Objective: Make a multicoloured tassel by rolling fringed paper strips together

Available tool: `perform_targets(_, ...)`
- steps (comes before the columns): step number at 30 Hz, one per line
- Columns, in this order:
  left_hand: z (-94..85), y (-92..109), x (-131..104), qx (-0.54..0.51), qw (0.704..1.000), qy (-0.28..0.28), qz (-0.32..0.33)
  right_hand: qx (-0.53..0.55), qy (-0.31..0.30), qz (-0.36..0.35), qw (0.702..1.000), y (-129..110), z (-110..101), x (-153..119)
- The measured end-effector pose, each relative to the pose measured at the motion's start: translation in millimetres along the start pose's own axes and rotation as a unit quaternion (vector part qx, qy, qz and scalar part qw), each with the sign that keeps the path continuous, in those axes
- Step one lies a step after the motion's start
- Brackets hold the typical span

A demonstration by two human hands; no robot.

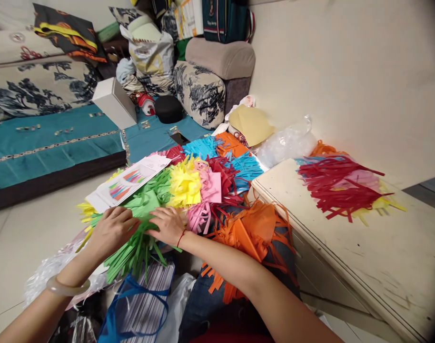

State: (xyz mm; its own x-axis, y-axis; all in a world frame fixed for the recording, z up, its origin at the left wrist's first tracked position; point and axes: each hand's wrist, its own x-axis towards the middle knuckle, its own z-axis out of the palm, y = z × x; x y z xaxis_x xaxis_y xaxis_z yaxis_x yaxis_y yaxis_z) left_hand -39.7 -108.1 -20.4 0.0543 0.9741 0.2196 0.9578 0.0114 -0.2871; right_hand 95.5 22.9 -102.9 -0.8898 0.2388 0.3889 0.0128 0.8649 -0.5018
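My left hand (pixel 116 227) has its fingers closed on green fringed tissue paper (pixel 123 259), whose cut strips hang down below it. Opposite it, my right hand (pixel 168 226) pinches the same green paper, fingers bent toward the left hand; its fingertips are partly hidden. Just beyond lie a yellow fringed paper (pixel 185 183) and a pink fringed paper (pixel 211 186). A printed sheet (pixel 130 183) picturing coloured tassels rests on the pile behind my left hand. Orange fringed paper (pixel 251 231) is draped over my leg, beside my right forearm.
Red, pink and yellow fringes (pixel 341 183) lie on a cream cabinet top (pixel 378 252) at right. Below my hands stands a blue-handled bag (pixel 142 297). Clear plastic wrap (pixel 291 145) lies by the wall. A white box (pixel 114 102) and a phone (pixel 179 138) rest on the teal seat.
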Motion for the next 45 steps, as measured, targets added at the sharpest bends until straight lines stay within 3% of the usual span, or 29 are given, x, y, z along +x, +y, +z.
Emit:
perform_targets(7, 3.3, -8, -4, 0.014, 0.998, 0.065, -0.001, -0.061, -0.026, -0.052, 0.996, 7, 0, 4)
perform_targets(9, 1.8, -4, -4, 0.017, 0.997, 0.078, 0.000, -0.077, -0.023, -0.039, 0.996, 7, -1, 6)
perform_targets(13, -0.3, 24, -8, 0.059, 0.990, 0.130, -0.010, -0.079, -0.028, 0.052, 0.995, 4, -7, 17)
perform_targets(16, 3.4, 49, -10, 0.103, 0.982, 0.160, -0.003, -0.066, -0.043, 0.058, 0.995, -1, -16, 28)
perform_targets(19, 8.9, 60, -9, 0.149, 0.977, 0.145, -0.043, -0.064, -0.050, 0.061, 0.995, -9, -26, 39)
perform_targets(28, 21.7, 54, -1, 0.132, 0.953, 0.143, -0.233, -0.080, -0.035, 0.056, 0.995, -28, -70, 86)
perform_targets(35, 20.7, 57, 25, 0.050, 0.917, 0.171, -0.357, 0.042, -0.004, 0.117, 0.992, -33, -83, 111)
perform_targets(39, 14.3, 53, 36, 0.089, 0.919, 0.158, -0.349, 0.089, -0.004, 0.128, 0.988, -30, -82, 115)
perform_targets(45, 2.5, 46, 35, 0.140, 0.938, 0.118, -0.296, 0.074, 0.001, 0.122, 0.990, -21, -90, 112)
